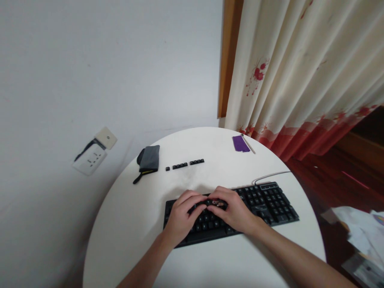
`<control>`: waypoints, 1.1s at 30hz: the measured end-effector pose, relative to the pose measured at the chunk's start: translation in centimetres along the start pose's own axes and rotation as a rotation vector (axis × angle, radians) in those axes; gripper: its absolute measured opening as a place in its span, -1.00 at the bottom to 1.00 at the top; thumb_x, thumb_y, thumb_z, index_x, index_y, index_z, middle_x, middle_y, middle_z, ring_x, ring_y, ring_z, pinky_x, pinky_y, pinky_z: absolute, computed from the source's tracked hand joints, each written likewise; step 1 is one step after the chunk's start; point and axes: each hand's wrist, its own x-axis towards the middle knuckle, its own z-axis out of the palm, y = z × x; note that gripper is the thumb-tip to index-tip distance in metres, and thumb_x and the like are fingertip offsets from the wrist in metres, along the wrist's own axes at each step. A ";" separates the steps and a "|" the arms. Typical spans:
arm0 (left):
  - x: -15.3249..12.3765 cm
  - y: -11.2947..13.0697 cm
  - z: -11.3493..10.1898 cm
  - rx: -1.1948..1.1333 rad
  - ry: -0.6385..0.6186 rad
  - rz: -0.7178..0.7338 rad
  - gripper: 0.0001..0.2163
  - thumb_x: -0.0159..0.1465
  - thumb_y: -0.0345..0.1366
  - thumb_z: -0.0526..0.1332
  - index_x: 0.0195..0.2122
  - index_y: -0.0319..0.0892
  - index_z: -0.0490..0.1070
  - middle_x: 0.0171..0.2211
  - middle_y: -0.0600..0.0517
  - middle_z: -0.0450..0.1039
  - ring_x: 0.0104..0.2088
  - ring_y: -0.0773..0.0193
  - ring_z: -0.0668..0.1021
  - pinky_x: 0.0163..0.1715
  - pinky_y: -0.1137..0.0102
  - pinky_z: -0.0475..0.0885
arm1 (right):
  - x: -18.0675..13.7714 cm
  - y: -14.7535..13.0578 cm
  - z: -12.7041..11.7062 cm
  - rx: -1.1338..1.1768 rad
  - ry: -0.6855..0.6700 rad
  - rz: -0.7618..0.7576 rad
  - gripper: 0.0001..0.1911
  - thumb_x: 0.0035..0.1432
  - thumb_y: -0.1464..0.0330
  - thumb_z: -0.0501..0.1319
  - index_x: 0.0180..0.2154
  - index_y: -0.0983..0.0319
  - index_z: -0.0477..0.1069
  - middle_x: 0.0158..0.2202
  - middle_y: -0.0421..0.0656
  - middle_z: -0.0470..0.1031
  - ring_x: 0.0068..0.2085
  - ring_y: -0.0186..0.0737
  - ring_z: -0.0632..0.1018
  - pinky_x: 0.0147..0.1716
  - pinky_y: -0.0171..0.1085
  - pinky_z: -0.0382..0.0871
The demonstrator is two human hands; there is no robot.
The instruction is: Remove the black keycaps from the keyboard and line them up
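Observation:
A black keyboard (273,204) lies slightly slanted on the white round table, its number pad to the right. My left hand (184,214) rests over its upper left part, thumb and index finger bent toward each other. From the right, my right hand (232,206) reaches in with the same curled pinch. The fingertips of both hands meet around a small black keycap (209,202) in the upper rows, partly hidden by the fingers. Beyond the keyboard, loose black keycaps stand in a line: a single one (167,169), a group (180,165) and another group (197,161).
A grey pouch (150,158) with a dark strap lies at the table's left edge. At the back right are a purple cloth (240,143) and a thin stick (248,144). The keyboard cable (273,175) runs off to the right. A wall socket (90,159) sits left.

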 end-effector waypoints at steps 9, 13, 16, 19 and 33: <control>0.3 0.8 -0.6 -0.005 0.046 -0.011 -0.82 0.37 -0.40 0.13 -0.14 -0.15 0.54 -0.24 -0.05 0.51 -0.21 0.23 0.54 -0.18 0.35 0.47 | 2.8 0.2 -2.8 -0.117 0.202 0.069 -0.91 0.17 0.38 0.29 -0.24 0.22 0.53 -0.39 -0.20 0.45 -0.43 -0.31 0.40 -0.41 -0.33 0.29; 0.2 0.8 -0.6 -0.029 0.058 -0.009 -0.82 0.37 -0.39 0.12 -0.17 -0.16 0.54 -0.25 -0.06 0.52 -0.22 0.23 0.54 -0.20 0.35 0.47 | 6.0 2.6 -4.3 -0.234 0.264 0.088 -0.84 0.13 0.33 0.30 -0.24 0.25 0.55 -0.42 -0.20 0.47 -0.48 -0.32 0.36 -0.42 -0.32 0.28; 0.3 0.7 -0.7 -0.030 0.067 -0.009 -0.83 0.37 -0.39 0.13 -0.19 -0.17 0.54 -0.27 -0.06 0.52 -0.23 0.23 0.54 -0.20 0.35 0.47 | 8.9 5.2 -4.8 -0.358 0.246 0.138 -0.80 0.11 0.32 0.30 -0.21 0.26 0.56 -0.38 -0.18 0.52 -0.43 -0.29 0.42 -0.34 -0.30 0.31; 0.4 0.7 -0.8 -0.038 0.067 -0.007 -0.82 0.37 -0.39 0.13 -0.19 -0.17 0.54 -0.28 -0.06 0.52 -0.24 0.24 0.54 -0.21 0.35 0.47 | 11.5 7.7 -4.9 -0.480 0.155 0.211 -0.80 0.12 0.35 0.29 -0.20 0.26 0.58 -0.32 -0.14 0.56 -0.33 -0.24 0.50 -0.25 -0.30 0.31; 0.5 0.8 -0.9 -0.046 0.077 -0.013 -0.81 0.38 -0.36 0.12 -0.21 -0.18 0.55 -0.31 -0.07 0.54 -0.26 0.22 0.55 -0.21 0.33 0.47 | 14.6 11.7 -3.3 -0.517 -0.040 0.283 -0.79 0.07 0.35 0.31 -0.22 0.24 0.61 -0.39 -0.16 0.58 -0.39 -0.27 0.51 -0.37 -0.37 0.27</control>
